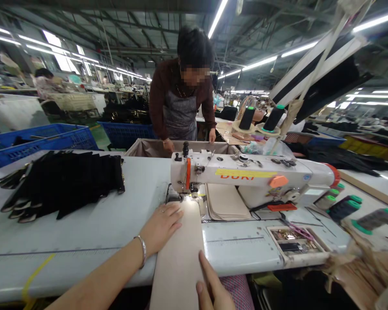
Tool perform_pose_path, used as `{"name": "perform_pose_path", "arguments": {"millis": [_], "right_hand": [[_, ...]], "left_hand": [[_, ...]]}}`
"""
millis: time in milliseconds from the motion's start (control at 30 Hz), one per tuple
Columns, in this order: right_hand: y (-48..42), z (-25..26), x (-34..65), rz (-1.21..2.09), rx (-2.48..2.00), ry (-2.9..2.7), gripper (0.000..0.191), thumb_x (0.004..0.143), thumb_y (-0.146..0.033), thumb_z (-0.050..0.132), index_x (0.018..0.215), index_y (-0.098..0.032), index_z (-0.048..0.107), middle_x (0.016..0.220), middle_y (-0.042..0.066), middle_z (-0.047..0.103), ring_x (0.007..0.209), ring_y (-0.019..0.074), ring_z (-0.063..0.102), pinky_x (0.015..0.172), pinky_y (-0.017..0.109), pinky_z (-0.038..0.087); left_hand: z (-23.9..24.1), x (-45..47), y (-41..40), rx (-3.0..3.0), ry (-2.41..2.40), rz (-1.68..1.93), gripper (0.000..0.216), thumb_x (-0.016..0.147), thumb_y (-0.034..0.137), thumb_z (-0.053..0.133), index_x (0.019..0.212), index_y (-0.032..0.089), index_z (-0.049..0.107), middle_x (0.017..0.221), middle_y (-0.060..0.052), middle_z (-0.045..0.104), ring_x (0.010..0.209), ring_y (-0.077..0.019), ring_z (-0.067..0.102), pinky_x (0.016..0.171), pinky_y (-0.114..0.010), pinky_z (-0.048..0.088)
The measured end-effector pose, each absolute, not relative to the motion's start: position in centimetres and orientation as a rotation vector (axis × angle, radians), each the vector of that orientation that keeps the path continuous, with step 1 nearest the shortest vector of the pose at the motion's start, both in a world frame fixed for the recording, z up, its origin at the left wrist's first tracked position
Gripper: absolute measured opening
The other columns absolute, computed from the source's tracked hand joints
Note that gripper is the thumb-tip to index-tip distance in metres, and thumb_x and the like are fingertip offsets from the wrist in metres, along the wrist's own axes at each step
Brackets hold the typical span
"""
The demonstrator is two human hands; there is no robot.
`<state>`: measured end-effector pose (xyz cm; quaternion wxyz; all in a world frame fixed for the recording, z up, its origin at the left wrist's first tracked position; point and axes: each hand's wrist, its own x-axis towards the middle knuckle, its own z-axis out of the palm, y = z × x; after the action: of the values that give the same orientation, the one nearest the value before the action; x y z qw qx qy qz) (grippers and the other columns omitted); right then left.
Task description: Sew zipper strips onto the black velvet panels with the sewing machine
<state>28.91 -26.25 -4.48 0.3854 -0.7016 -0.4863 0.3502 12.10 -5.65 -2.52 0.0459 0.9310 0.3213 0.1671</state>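
Note:
A long beige strip of material runs from the table's front edge up under the needle of a white sewing machine. My left hand lies flat on the strip's left edge near the needle, fingers stretched out, a silver bracelet on the wrist. My right hand is at the bottom of the view, its forefinger pointing along the strip's right edge and resting on it; the thumb shows below.
A pile of black pieces lies on the table at left. A stack of beige pieces sits under the machine arm. A small parts tray and thread cones are at right. A person stands behind the machine beside blue crates.

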Motion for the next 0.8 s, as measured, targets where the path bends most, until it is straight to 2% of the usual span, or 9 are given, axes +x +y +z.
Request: {"name": "perform_pose_path", "arguments": {"millis": [167, 300, 433, 567, 633, 700, 800], "right_hand": [[-24.2, -5.5, 29.4, 0.938, -1.769, -1.326, 0.062, 0.093, -0.039, 0.048, 0.148, -0.012, 0.039, 0.134, 0.012, 0.059, 0.131, 0.0247, 0.049, 0.108, 0.036, 0.040], [-23.7, -6.6, 30.0, 0.892, -1.719, -1.377, 0.061, 0.093, -0.040, 0.048, 0.148, -0.013, 0.041, 0.141, 0.012, 0.051, 0.131, 0.0269, 0.049, 0.108, 0.041, 0.041], [-23.4, -7.3, 30.2, 0.867, -1.716, -1.399, 0.060, 0.094, -0.040, 0.047, 0.148, -0.014, 0.041, 0.141, 0.012, 0.052, 0.131, 0.0273, 0.049, 0.106, 0.042, 0.044], [-23.4, -7.4, 30.4, 0.813, -1.744, -1.431, 0.057, 0.093, -0.036, 0.047, 0.146, -0.016, 0.044, 0.139, 0.008, 0.054, 0.131, 0.0245, 0.050, 0.105, 0.038, 0.045], [-23.6, -7.1, 30.7, 0.746, -1.787, -1.471, 0.056, 0.093, -0.035, 0.047, 0.146, -0.017, 0.045, 0.133, 0.008, 0.061, 0.125, 0.0249, 0.056, 0.099, 0.036, 0.050], [-23.3, -6.3, 31.1, 0.633, -1.839, -1.572, 0.053, 0.092, -0.035, 0.048, 0.144, -0.022, 0.048, 0.118, 0.009, 0.069, 0.109, 0.0266, 0.066, 0.089, 0.035, 0.056], [-21.1, -4.3, 31.9, 0.422, -1.886, -1.852, 0.039, 0.094, -0.033, 0.046, 0.129, -0.028, 0.062, 0.095, 0.007, 0.073, 0.085, 0.0266, 0.071, 0.076, 0.035, 0.058]], "left_hand": [[-3.4, 12.4, -3.7, 2.833, 0.968, 0.588, 0.033, 0.095, 0.024, 0.054, 0.128, 0.023, 0.060, 0.140, -0.009, 0.053, 0.132, -0.0278, 0.047, 0.112, -0.050, 0.038], [-3.8, 12.6, -3.4, 2.778, 1.001, 0.607, 0.033, 0.097, 0.026, 0.051, 0.129, 0.024, 0.060, 0.140, -0.008, 0.053, 0.131, -0.0278, 0.047, 0.114, -0.050, 0.036], [-3.8, 12.6, -3.2, 2.715, 0.979, 0.654, 0.033, 0.097, 0.028, 0.050, 0.128, 0.025, 0.061, 0.140, -0.008, 0.053, 0.132, -0.0283, 0.046, 0.115, -0.052, 0.035], [-3.6, 12.8, -3.3, 2.682, 0.964, 0.662, 0.033, 0.097, 0.027, 0.050, 0.128, 0.024, 0.060, 0.140, -0.009, 0.053, 0.133, -0.0274, 0.045, 0.117, -0.052, 0.031], [-3.4, 13.2, -3.6, 2.681, 0.974, 0.653, 0.033, 0.097, 0.027, 0.050, 0.128, 0.024, 0.060, 0.141, -0.009, 0.053, 0.134, -0.0274, 0.044, 0.117, -0.052, 0.030], [-3.0, 13.3, -4.0, 2.667, 0.985, 0.623, 0.034, 0.097, 0.027, 0.050, 0.129, 0.024, 0.060, 0.142, -0.009, 0.052, 0.135, -0.0279, 0.044, 0.118, -0.053, 0.028], [-1.5, 11.7, -3.2, 2.623, 0.982, 0.480, 0.034, 0.096, 0.033, 0.051, 0.129, 0.029, 0.061, 0.139, -0.003, 0.057, 0.131, -0.0231, 0.050, 0.116, -0.043, 0.033]]}}
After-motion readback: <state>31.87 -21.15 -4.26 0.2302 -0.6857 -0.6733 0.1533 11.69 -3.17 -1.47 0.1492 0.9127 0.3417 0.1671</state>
